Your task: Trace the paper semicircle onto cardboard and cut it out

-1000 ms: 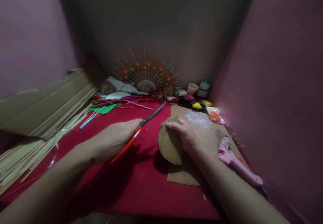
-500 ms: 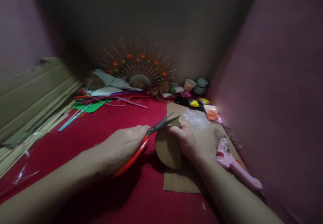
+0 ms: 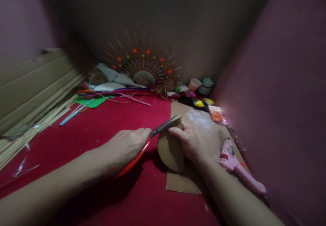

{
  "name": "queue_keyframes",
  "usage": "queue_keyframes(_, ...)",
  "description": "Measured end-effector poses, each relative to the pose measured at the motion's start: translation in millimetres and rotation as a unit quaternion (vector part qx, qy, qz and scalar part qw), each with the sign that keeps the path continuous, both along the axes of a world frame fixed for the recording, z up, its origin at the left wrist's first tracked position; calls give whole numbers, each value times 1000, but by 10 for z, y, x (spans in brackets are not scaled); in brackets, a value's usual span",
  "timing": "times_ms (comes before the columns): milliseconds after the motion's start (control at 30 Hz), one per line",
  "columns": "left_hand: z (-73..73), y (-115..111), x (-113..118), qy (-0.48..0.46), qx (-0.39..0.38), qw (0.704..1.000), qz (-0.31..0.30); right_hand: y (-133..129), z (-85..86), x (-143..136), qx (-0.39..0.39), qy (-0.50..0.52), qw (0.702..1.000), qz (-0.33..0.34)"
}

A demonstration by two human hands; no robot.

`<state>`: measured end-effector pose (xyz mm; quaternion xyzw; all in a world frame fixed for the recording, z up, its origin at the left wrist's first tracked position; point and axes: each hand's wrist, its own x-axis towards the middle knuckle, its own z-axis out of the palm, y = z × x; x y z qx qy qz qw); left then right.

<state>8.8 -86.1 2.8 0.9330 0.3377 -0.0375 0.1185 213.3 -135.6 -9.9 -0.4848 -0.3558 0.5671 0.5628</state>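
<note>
My left hand (image 3: 131,146) is closed round the handles of a pair of scissors (image 3: 163,127) with orange-red grips. Their dark blades are slightly apart and lie at the upper edge of a rounded piece of cardboard (image 3: 171,153). My right hand (image 3: 189,141) grips that cardboard on its right side, thumb on top and the other fingers hidden behind. The piece has a curved left edge and a straight right edge, and is held tilted above a flat cardboard sheet (image 3: 183,183) on the red surface.
On the right lies a pink glue gun (image 3: 240,170). Along the back are a decorated fan-shaped piece (image 3: 142,58), twine (image 3: 166,87), coloured pipe cleaners (image 3: 112,93), a paper cup (image 3: 194,84) and clay packets (image 3: 216,114). Thin sticks (image 3: 35,132) and cardboard sheets (image 3: 33,80) line the left.
The scissor blades have closed somewhat at the cardboard's upper edge. Both hands keep their grips, and the view has shifted slightly.
</note>
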Motion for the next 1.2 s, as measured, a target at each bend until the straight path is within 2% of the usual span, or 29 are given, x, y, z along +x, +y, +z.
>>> queue_keyframes(200,-58,25,-50,-31,33,999,-15,-22,30,-24,-10,-2,1000,0)
queue_keyframes(300,-68,31,-54,-16,50,998,-26,-20,26,-29,-16,-1,1000,6)
queue_keyframes(433,-25,9,-16,30,51,998,-29,-8,7,-22,-16,14,1000,6)
queue_keyframes(567,36,-23,29,24,17,999,-21,5,-9,-7,-20,11,1000,4)
queue_keyframes(733,49,-23,31,12,28,999,-22,4,1,-1,-15,19,1000,3)
queue_keyframes(967,-8,6,-17,-26,59,997,-35,16,15,8,-19,12,1000,-5)
queue_keyframes(1200,-90,24,-15,-12,83,995,-46,36,-23,46,-20,0,1000,17)
